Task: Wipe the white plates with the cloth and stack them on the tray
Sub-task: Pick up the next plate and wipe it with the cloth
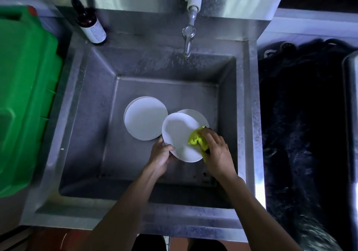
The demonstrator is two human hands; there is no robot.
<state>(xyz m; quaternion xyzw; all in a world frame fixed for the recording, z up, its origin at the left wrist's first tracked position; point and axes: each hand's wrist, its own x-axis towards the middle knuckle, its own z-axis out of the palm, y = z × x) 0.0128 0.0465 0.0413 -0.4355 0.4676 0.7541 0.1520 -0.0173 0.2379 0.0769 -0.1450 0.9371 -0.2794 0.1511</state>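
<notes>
A white plate [178,134] is held tilted inside the steel sink [93,115]. My left hand [161,154] grips its lower left rim. My right hand [217,151] holds a yellow cloth [196,138] pressed against the plate's right side. A small stack of white plates [144,118] lies on the sink floor to the left. Another white plate [195,115] lies behind the held one, partly hidden by it.
A tap [188,37] hangs over the back of the sink. A dark pump bottle [91,25] stands on the back left corner. A green plastic container [25,95] sits to the left. A dark countertop [300,124] and a metal edge [350,95] lie to the right.
</notes>
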